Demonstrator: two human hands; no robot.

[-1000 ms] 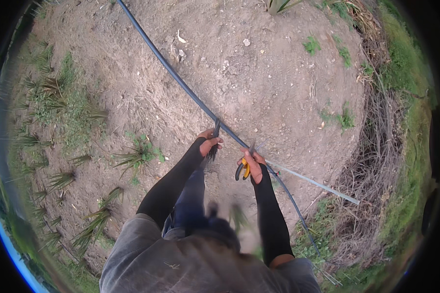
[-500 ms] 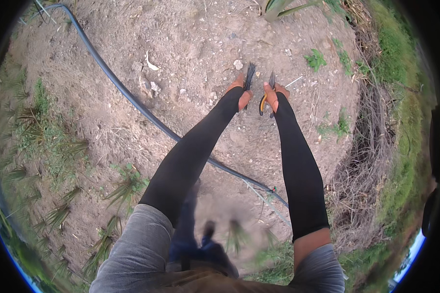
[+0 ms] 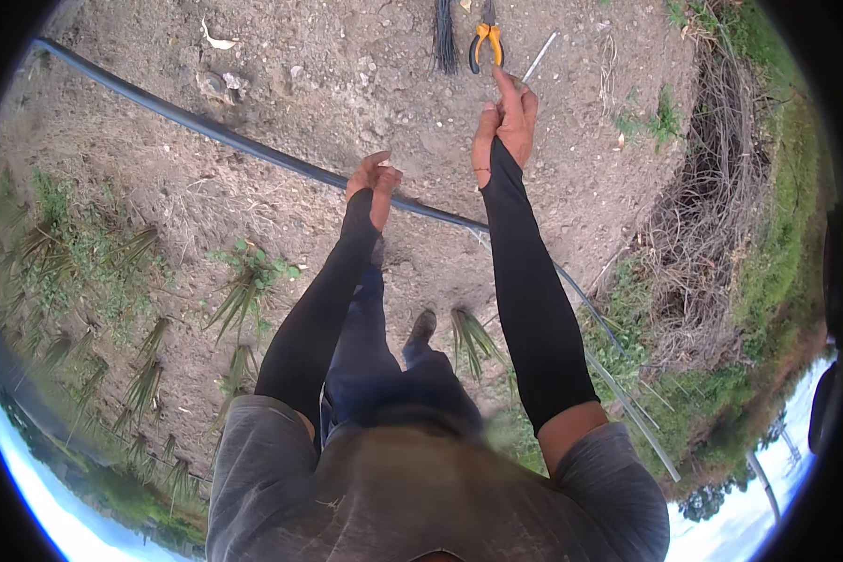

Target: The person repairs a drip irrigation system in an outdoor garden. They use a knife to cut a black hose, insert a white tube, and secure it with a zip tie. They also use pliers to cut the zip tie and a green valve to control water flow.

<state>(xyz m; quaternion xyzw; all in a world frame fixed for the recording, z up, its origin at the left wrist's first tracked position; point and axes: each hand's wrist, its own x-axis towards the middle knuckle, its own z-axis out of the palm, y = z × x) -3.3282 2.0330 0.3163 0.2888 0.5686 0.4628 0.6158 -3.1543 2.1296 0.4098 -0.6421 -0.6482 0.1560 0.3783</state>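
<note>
My left hand [image 3: 373, 185] hovers over the black hose [image 3: 281, 161], its fingers loosely curled and slightly apart, with nothing visible in them. Further forward and to the right, my right hand [image 3: 510, 129] is raised with fingers partly stretched, holding nothing that shows. Just beyond its fingertips, pliers [image 3: 482, 45] with orange and black handles lie on the soil, jaws pointing away. A bundle of thin dark wires [image 3: 445, 39] rests to the left of the pliers. On their right is a thin white stick [image 3: 539, 56].
The hose crosses the dirt from upper left, passing beneath both arms to lower right. Dry brush [image 3: 707, 234] piles up on the right. Spiky plants [image 3: 239, 295] grow at left, with another [image 3: 473, 339] near my shoe [image 3: 423, 326]. Thin pale pipes [image 3: 632, 412] lie lower right.
Both hands have let go: the pliers and the wire bundle now lie on the ground. My hands have drawn back toward me and moved further apart, and the view has tilted nearer my body.
</note>
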